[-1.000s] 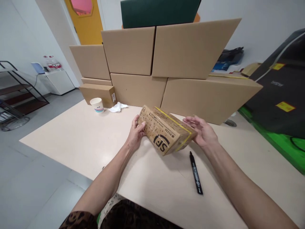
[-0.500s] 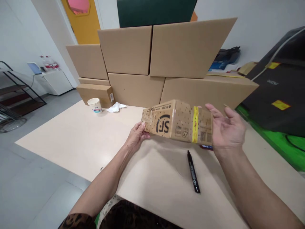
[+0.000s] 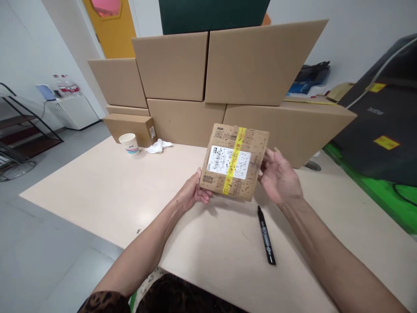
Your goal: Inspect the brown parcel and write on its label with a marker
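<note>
A small cardboard box [image 3: 218, 184] is tilted up above the table, its face with a white label [image 3: 221, 161] and a yellow tape strip turned to me. My left hand [image 3: 192, 190] is closed on its lower left corner, thumb at the edge and fingers underneath. At the box's right edge is my right hand [image 3: 282, 179], palm turned inward, its thumb standing apart from the box. Some of its fingertips are at or behind that edge; whether they press on it I cannot tell. Below the box, a capped black marker [image 3: 266, 237] lies on the table [image 3: 208, 248].
Large cardboard boxes [image 3: 176, 69] are stacked along the table's back. At the left rear stand a paper cup [image 3: 129, 144] and a long brown box [image 3: 130, 128], with a crumpled white tissue [image 3: 158, 146] beside them. A dark round object [image 3: 312, 165] lies right of the stack.
The box has turned from its side with black printing to the labelled face. My right hand has moved left and inward with it; my left hand stays at the left end.
</note>
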